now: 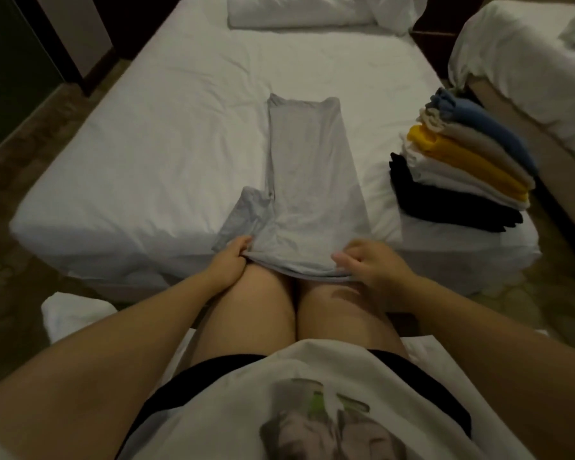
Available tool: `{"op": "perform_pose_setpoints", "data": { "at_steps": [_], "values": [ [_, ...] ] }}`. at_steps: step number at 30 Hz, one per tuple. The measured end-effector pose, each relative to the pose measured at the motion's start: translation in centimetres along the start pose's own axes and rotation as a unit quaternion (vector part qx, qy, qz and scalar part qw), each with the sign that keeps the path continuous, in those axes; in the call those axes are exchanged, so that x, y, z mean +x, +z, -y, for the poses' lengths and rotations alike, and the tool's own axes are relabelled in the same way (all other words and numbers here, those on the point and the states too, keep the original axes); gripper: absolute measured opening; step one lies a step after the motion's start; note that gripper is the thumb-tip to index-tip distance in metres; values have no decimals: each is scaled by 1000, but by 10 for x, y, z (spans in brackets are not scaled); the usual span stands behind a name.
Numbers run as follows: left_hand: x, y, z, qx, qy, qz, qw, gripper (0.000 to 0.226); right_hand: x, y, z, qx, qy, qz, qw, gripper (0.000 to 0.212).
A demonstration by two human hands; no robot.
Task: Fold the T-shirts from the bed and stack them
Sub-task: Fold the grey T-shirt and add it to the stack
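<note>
A light grey T-shirt (pixel 306 180) lies on the white bed (pixel 166 161), folded lengthwise into a long narrow strip that runs away from me, with one sleeve sticking out at its near left. My left hand (pixel 229 260) grips the near left corner of the shirt at the bed's edge. My right hand (pixel 369 263) pinches the near right corner, fingers curled on the hem. A stack of folded T-shirts (pixel 458 167) in black, white, yellow, beige and blue stands on the bed's right side.
Two white pillows (pixel 299 11) lie at the head of the bed. A second bed (pixel 528 54) with white linen stands at the right, across a narrow gap. My bare knees press against the bed's near edge. Dark floor runs along the left.
</note>
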State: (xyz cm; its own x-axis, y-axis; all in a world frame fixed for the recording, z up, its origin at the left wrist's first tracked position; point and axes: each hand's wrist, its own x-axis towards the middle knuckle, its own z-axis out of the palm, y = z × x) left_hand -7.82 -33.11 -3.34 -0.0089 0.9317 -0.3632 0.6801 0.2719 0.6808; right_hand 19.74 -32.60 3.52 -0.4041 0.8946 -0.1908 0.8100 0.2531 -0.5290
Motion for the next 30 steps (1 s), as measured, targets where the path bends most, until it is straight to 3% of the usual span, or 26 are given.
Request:
{"op": "perform_pose_setpoints", "data": {
  "at_steps": [2, 6, 10, 13, 15, 19, 21, 23, 26, 30],
  "values": [
    [1, 7, 0, -28, 12, -48, 998, 44, 19, -1, 18, 26, 42, 30, 998, 49],
    [2, 10, 3, -52, 49, -127, 989, 33, 48, 15, 54, -48, -13, 128, 990, 34],
    [-6, -2, 2, 61, 106, -149, 981, 29, 56, 53, 69, -104, -41, 183, 977, 49],
    [-9, -11, -11, 122, 171, -142, 967, 33, 47, 67, 68, -143, -49, 164, 975, 53],
    [-6, -12, -31, 169, 232, -114, 951, 32, 43, 69, 64, -143, -66, 145, 977, 48],
    [2, 8, -74, 329, 282, 54, 900, 40, 36, 70, 61, -155, -47, 157, 974, 43],
    [5, 15, -74, 348, 301, 108, 881, 47, 31, 65, 63, -141, -31, 176, 974, 44],
    [3, 13, -64, 311, 305, 123, 891, 59, 30, 56, 64, -89, -15, 180, 980, 42],
    [-4, 8, -45, 298, 295, 105, 902, 63, 37, 39, 61, -38, 36, 123, 991, 34],
    [-9, 7, -34, 210, 284, 74, 933, 54, 65, 18, 44, 15, 144, -85, 986, 32]
  ]
}}
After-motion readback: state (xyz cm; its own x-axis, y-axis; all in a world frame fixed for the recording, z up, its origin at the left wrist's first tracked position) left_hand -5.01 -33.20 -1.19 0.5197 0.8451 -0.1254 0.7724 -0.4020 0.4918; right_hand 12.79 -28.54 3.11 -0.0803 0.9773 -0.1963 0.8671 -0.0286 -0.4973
